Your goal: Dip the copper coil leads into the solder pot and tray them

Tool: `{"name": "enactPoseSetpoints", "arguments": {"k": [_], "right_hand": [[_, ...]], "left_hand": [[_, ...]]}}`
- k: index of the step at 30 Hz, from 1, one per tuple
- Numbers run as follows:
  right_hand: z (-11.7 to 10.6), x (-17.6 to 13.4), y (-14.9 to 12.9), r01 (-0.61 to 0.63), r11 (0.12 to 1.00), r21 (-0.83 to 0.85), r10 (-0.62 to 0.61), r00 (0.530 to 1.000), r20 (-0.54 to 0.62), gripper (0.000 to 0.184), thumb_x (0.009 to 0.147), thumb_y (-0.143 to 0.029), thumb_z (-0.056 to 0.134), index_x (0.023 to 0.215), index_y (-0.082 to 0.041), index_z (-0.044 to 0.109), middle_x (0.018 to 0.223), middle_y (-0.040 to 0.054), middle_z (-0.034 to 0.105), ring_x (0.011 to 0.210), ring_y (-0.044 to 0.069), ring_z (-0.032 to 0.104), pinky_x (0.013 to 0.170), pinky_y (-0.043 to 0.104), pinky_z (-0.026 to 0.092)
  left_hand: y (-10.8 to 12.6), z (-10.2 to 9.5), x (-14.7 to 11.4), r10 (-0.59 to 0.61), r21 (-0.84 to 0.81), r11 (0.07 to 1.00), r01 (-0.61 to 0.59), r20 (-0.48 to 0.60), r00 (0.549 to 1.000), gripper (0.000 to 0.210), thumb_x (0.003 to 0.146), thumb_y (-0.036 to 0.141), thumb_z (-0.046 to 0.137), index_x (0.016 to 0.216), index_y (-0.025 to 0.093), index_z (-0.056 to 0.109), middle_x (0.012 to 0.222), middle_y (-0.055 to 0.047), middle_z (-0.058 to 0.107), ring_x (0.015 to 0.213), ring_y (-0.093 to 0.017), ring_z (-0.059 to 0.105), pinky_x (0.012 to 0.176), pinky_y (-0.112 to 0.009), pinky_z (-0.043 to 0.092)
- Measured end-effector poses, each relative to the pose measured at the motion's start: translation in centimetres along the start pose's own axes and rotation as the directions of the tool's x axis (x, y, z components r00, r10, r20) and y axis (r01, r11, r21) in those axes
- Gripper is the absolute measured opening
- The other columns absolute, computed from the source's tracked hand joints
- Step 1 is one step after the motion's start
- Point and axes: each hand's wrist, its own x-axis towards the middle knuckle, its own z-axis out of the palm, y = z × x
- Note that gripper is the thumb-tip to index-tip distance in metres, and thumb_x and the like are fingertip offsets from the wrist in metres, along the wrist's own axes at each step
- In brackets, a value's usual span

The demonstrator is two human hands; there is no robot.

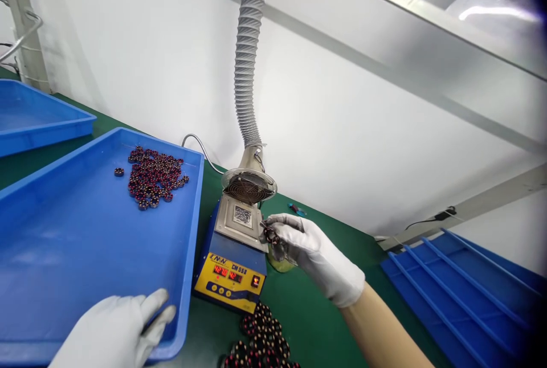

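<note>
My right hand [311, 251], in a white glove with darkened fingertips, pinches a small dark ring-shaped part [270, 234] beside the solder pot. The solder pot [232, 274] has a yellow front panel with red digits and a metal top plate around a square silvery, mottled surface [243, 216]. My left hand [117, 328], also gloved in white, hovers over the near right corner of a blue tray [85, 248]. Its fingers are slightly bent and apart, with nothing visible in them. A pile of small dark rings with reddish marks [154, 174] lies in that tray.
Above the pot hangs a fume extractor hood [250, 183] on a grey hose [248, 60]. More dark rings [260, 339] lie on the green table in front. A yellowish container [280, 264] stands behind my right hand. Blue trays [453, 294] lean at right; another tray [38, 123] sits far left.
</note>
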Motion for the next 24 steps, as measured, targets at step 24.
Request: {"name": "enactPoseSetpoints", "arguments": {"k": [24], "right_hand": [[17.4,9.3,6.8,0.431,0.535,-0.726,-0.462,0.869,0.175,0.040,0.074,-0.009,0.053,0.111,-0.021,0.060,0.136,0.0097,0.046,0.115,0.027,0.052,0.100,0.042,0.038]], "left_hand": [[2.5,-3.7,1.3,-0.020,0.067,0.998,0.013,0.100,0.995,0.023,0.088,0.033,0.040,0.080,0.025,0.060,0.063,-0.001,0.068,0.057,-0.023,0.065,0.053,-0.032,0.044]]}}
